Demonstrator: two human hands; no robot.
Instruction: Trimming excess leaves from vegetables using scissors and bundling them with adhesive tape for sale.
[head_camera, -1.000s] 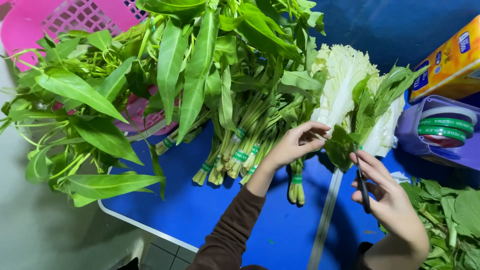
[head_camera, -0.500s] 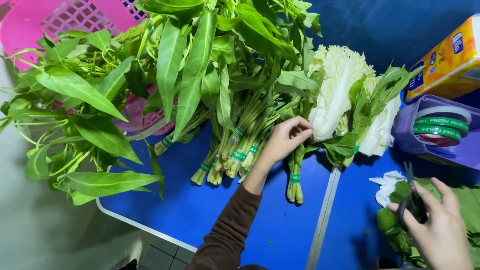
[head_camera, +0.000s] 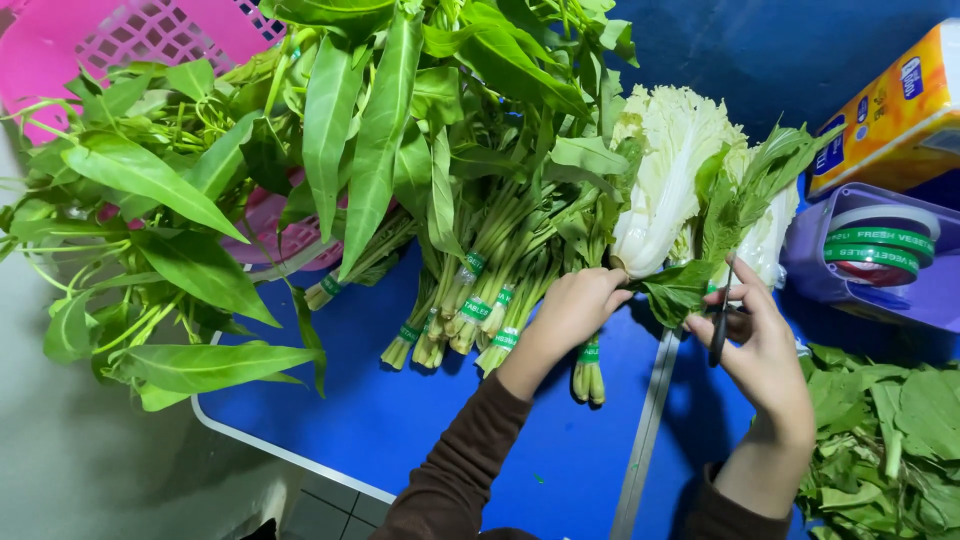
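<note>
We look down on a blue table (head_camera: 420, 420) crowded with greens, a pink basket (head_camera: 60, 50) at its far left corner. From this head view, our left hand (head_camera: 572, 308) is closed around a bundle of leafy stalks (head_camera: 588, 345) bound with a green band, lying just right of several other banded bundles (head_camera: 470, 300). Our right hand (head_camera: 762, 345) grips dark scissors (head_camera: 720, 325), fingers curled through the handles, the blades pointing up at a loose leaf (head_camera: 680, 290) below two pale cabbages (head_camera: 670, 170). Trimmed leaves (head_camera: 880, 430) pile at the right edge, near a purple dispenser (head_camera: 880, 262) of green tape and a yellow box (head_camera: 890, 110).
</note>
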